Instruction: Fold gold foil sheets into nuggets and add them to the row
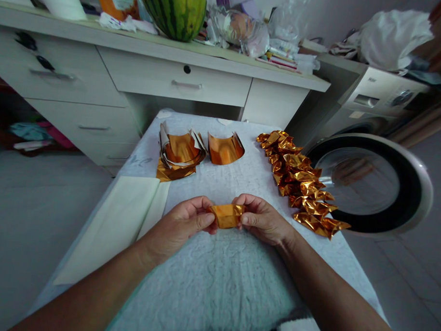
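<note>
Between my two hands is a small folded piece of gold foil paper (227, 216), held level above the cloth-covered table. My left hand (193, 216) pinches its left end between thumb and fingers. At the other end, my right hand (260, 218) grips the foil in the same way. Beyond them lies a curled sheet of gold foil paper (226, 150). To its left rests a stack of curled gold sheets (181, 152) with pale edges. Several folded gold foil pieces (303, 180) overlap in a long row on the right.
White paper sheets (110, 229) lie on the table's (216, 281) left side. Behind stands a drawer cabinet (187, 77) bearing a cut watermelon (175, 14) and plastic bags. A washing machine's open round door (418, 187) reaches close to the table's right edge.
</note>
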`<state>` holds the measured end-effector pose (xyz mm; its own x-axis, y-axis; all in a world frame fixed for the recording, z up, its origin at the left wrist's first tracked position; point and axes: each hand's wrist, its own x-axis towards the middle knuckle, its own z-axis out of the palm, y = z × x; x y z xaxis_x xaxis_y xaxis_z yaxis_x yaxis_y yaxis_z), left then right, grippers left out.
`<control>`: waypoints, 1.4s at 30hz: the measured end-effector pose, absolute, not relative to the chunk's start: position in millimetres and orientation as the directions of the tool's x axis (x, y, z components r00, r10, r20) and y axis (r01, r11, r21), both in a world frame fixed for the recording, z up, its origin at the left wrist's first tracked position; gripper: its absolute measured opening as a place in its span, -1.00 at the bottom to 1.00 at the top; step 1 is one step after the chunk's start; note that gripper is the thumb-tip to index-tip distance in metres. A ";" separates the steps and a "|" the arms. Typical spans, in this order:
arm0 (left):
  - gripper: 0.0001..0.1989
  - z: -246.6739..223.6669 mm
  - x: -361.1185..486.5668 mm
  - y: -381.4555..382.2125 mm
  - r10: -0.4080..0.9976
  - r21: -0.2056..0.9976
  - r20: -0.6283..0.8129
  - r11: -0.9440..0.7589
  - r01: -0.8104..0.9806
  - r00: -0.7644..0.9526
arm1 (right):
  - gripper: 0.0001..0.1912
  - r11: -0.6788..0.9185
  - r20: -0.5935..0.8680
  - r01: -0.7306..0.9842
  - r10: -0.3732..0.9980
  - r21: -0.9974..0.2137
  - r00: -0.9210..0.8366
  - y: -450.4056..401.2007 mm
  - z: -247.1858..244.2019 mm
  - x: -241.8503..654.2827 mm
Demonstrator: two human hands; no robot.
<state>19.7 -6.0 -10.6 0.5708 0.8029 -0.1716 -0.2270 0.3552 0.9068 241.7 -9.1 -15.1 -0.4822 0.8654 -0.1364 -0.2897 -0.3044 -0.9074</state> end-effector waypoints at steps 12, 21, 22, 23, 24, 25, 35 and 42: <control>-0.79 -11.6 22.4 -6.9 0.785 0.906 -0.186 0.370 -0.206 0.591 | -0.67 -0.326 -0.120 -0.334 0.850 -0.884 -0.512 -8.2 -20.7 242.9; -0.77 -11.5 22.1 -5.3 0.828 0.909 -0.201 0.357 -0.216 0.524 | -0.73 -0.367 -0.139 -0.379 0.849 -0.850 -0.509 -6.7 -19.0 246.2; -0.77 -11.6 22.3 -5.1 0.829 0.909 -0.199 0.355 -0.217 0.522 | -0.73 -0.361 -0.132 -0.380 0.849 -0.852 -0.512 -6.5 -19.9 245.9; -0.77 -11.4 22.6 -5.0 0.831 0.911 -0.195 0.350 -0.218 0.521 | -0.74 -0.360 -0.130 -0.378 0.848 -0.853 -0.514 -6.5 -20.8 245.5; -0.76 -11.1 22.8 -5.0 0.832 0.913 -0.191 0.346 -0.218 0.520 | -0.74 -0.360 -0.129 -0.377 0.846 -0.853 -0.516 -6.4 -21.5 245.1; -0.76 -10.7 23.0 -5.1 0.834 0.914 -0.187 0.341 -0.219 0.519 | -0.74 -0.363 -0.132 -0.374 0.845 -0.853 -0.518 -6.4 -22.0 244.9; -0.79 -11.0 21.6 -6.3 0.847 0.928 -0.188 0.319 -0.192 0.498 | -0.77 -0.302 -0.106 -0.361 0.875 -0.882 -0.473 -7.1 -22.4 242.8; -0.81 -10.1 21.8 -6.3 0.847 0.952 -0.157 0.267 -0.150 0.508 | -0.78 -0.257 -0.084 -0.349 0.894 -0.901 -0.439 -6.1 -23.3 242.2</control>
